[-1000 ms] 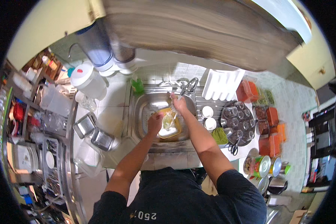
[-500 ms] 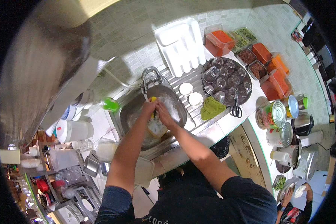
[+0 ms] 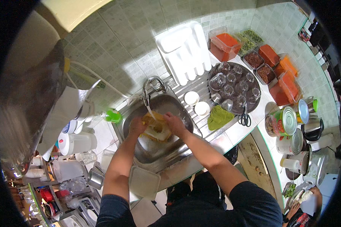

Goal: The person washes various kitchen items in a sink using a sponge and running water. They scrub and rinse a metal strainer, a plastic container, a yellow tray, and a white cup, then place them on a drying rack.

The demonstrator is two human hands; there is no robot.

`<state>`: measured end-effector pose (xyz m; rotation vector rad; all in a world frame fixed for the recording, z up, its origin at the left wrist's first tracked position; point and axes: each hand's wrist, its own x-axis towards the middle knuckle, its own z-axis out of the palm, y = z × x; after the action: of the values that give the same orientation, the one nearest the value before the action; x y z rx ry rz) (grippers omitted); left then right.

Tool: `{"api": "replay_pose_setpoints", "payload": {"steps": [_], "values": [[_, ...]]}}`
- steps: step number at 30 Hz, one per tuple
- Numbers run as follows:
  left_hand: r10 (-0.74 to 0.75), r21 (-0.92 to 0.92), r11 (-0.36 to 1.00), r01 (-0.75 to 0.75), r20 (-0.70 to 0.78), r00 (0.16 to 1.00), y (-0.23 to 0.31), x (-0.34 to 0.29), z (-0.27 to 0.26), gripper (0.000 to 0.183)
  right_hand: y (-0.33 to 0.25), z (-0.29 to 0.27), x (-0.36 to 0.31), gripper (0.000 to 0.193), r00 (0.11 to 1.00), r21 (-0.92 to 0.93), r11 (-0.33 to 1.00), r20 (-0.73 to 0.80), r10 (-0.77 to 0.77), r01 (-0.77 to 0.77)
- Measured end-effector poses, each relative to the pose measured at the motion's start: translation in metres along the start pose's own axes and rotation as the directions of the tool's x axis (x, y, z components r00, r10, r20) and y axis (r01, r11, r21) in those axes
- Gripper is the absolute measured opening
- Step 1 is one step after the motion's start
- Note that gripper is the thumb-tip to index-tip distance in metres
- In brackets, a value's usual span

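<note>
In the metal sink (image 3: 149, 156), a yellowish translucent plastic container (image 3: 162, 133) is held tilted beneath the tap (image 3: 146, 92). A stream of water runs into it. My left hand (image 3: 137, 126) grips its left edge, fingers curled round the rim. The right edge is in my right hand (image 3: 173, 123), also closed on it. Parts of my fingers are hidden behind the container's sides.
White cups (image 3: 191, 98), a green cloth (image 3: 219, 117) and a round tray of glasses (image 3: 216, 99) stand to the right, with scissors (image 3: 245, 119) beside them. A white cutlery tray (image 3: 183, 53) leans on the wall. Far right, a co-worker's hand (image 3: 293, 210) shows.
My hands have moved apart, from close together at a yellow sponge to opposite edges of the container. The sponge is out of sight, and most white suds are gone.
</note>
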<state>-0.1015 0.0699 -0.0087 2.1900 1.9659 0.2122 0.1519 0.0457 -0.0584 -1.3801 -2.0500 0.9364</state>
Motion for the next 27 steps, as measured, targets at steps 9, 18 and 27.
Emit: {"api": "replay_pose_setpoints", "payload": {"steps": [9,18,27], "values": [[0.195,0.029,0.981,-0.194,-0.241,0.951,0.040,-0.033,-0.079,0.025,-0.040,-0.007,-0.014,0.030,0.711,-0.116,0.990,-0.703,-0.026,-0.078],[0.040,0.028,0.999,-0.037,-0.149,0.988,0.061,-0.050,-0.049,0.029,-0.126,0.026,0.050,0.021,0.733,0.891,-0.392,0.422,0.534,-0.228],[-0.252,-0.289,0.944,0.159,-0.321,0.913,0.056,-0.082,-0.055,0.046,-0.096,0.071,0.101,0.013,0.809,0.857,-0.507,0.360,0.465,-0.089]]}}
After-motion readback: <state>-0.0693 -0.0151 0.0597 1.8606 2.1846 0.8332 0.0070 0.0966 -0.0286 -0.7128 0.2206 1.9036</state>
